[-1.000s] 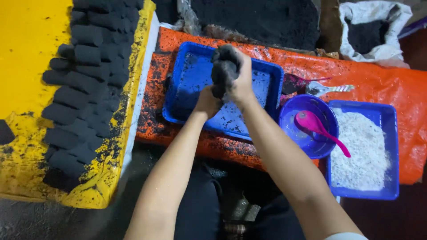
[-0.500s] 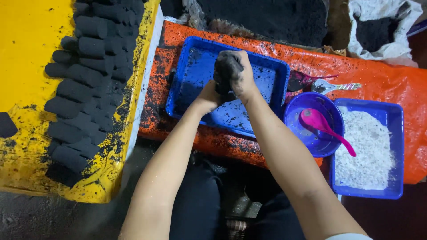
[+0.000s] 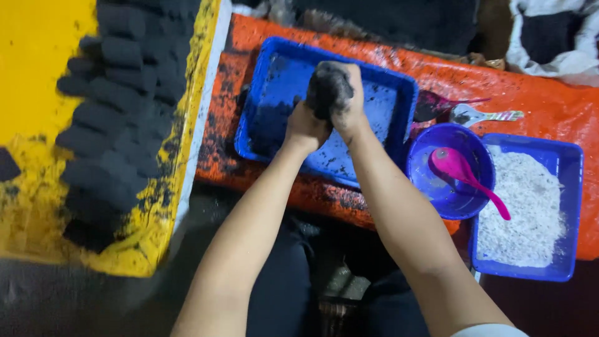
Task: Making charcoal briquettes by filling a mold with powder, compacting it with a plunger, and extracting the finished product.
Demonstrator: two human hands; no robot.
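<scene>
Dozens of black cylindrical briquettes [image 3: 118, 112] lay in rows on a yellow sheet [image 3: 37, 75] at the far left, the sheet smeared with black dust along its near edge. Just right of it, an orange tarp [image 3: 536, 106] carried a blue tray [image 3: 274, 81] speckled with black powder. Over the middle of that tray both hands met: the left hand [image 3: 306, 125] was closed around the lower side of a dark lump of black material [image 3: 327, 90], and the right hand [image 3: 350, 103] was curled over its top and far side, fingers blackened, so the lump was gripped between the two hands and held above the tray floor. Right of the tray lay a dark scoop [image 3: 430, 106] and a silvery spoon [image 3: 480, 115] on the tarp. Nearer, a round purple bowl [image 3: 446, 187] held a pink spoon [image 3: 465, 175] whose handle reached over the rim toward a second blue tray [image 3: 571, 206] filled with white grainy powder [image 3: 524, 212]. At the top right corner stood a white sack [image 3: 574, 62] of black powder, open at the mouth.
</scene>
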